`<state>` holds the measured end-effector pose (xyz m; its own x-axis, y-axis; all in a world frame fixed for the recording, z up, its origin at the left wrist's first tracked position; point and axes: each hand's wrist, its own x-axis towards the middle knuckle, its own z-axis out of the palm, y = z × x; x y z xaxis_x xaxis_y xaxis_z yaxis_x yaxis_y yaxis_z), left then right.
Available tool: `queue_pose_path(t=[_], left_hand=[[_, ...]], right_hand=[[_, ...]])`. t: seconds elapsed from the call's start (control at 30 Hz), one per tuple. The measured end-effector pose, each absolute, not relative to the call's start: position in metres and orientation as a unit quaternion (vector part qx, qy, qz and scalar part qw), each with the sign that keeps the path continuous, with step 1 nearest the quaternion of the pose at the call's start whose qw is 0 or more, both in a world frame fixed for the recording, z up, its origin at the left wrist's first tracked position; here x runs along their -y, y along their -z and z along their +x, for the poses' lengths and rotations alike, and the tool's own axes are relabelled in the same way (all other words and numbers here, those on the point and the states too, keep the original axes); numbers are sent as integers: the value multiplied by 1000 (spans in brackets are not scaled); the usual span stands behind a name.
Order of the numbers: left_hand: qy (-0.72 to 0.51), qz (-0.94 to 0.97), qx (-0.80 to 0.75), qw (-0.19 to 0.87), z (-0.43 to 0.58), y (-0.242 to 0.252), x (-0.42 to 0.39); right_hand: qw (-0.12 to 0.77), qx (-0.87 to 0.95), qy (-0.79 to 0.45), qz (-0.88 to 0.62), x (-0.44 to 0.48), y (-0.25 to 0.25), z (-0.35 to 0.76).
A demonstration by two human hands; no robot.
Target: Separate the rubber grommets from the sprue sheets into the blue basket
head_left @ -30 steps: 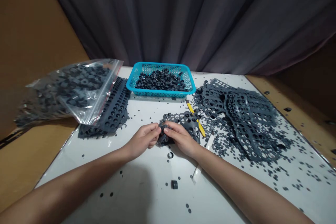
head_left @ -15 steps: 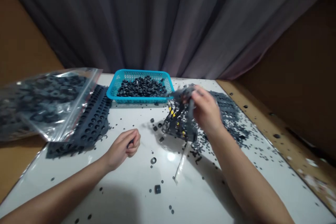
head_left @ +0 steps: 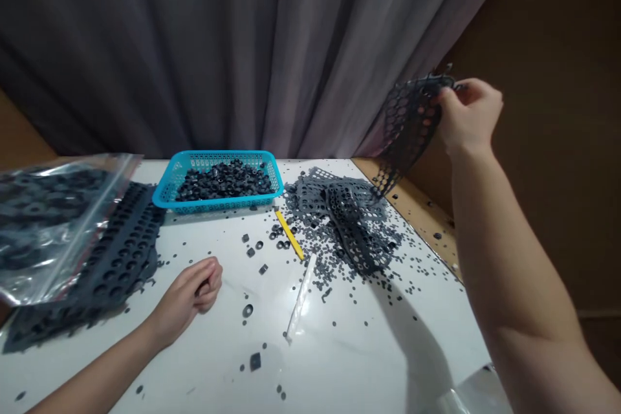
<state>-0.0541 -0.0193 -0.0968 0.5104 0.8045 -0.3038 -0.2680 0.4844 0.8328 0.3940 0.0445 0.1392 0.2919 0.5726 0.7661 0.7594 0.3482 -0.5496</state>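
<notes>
High on the right, my right hand [head_left: 470, 113] pinches the top edge of a limp black perforated rubber sheet [head_left: 412, 116], which dangles over the table's right side. Under its lower end lie more punched sheets [head_left: 310, 197] and a crumpled dark one [head_left: 354, 233], amid many small black discs. My left hand [head_left: 196, 294] rests as a loose fist over the white table; whether anything is inside the curled fingers is hidden. A yellow stick [head_left: 290, 235] and a white strip [head_left: 301, 297] lie between the hands, with several black rubber rings and small pieces around them.
A blue basket [head_left: 218, 206] full of small black parts stands at the back. On the left, a clear zip bag [head_left: 53, 220] of black rings lies over dark sheets with round hollows [head_left: 126, 252]. A grey curtain [head_left: 233, 52] hangs behind the table.
My right hand has lifted the perforated sheet up and to the right, baring the yellow stick and the heap beneath. My left hand stays closed. The view has turned rightward.
</notes>
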Motion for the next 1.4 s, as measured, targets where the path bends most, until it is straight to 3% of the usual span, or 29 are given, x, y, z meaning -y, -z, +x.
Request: queue_pose_path(t=[0.13, 0.2, 0.3, 0.4, 0.53, 0.67, 0.73, 0.87, 1.07, 1.4], left_hand=[[-363, 360, -364, 779, -51, 91, 20], [-367, 362, -378, 769, -48, 87, 20], [-358, 366, -411, 755, -45, 79, 21], [-333, 373, -429, 752, -43, 66, 19], [-341, 437, -437, 709, -42, 37, 3], [-381, 578, -457, 558, -32, 4, -43], [-354, 689, -511, 372, -25, -8, -73], [-330, 729, -550, 241, -17, -14, -122], [-215, 780, -560, 176, -16, 5, -144], [-114, 808, -570, 98, -19, 4, -143]], right_hand=[[512, 603, 169, -588, -54, -114, 376], [473, 645, 123, -588, -53, -69, 352], [312, 722, -24, -617, -44, 7, 316], [285, 739, -71, -606, -34, 50, 303], [307, 702, -72, -638, -34, 40, 326], [321, 652, -60, -684, -21, 15, 357], [277, 647, -61, -708, -2, 17, 364], [136, 620, -38, -772, 40, 43, 366], [175, 652, 21, -737, 50, 67, 362], [166, 691, -4, -704, 24, 50, 352]])
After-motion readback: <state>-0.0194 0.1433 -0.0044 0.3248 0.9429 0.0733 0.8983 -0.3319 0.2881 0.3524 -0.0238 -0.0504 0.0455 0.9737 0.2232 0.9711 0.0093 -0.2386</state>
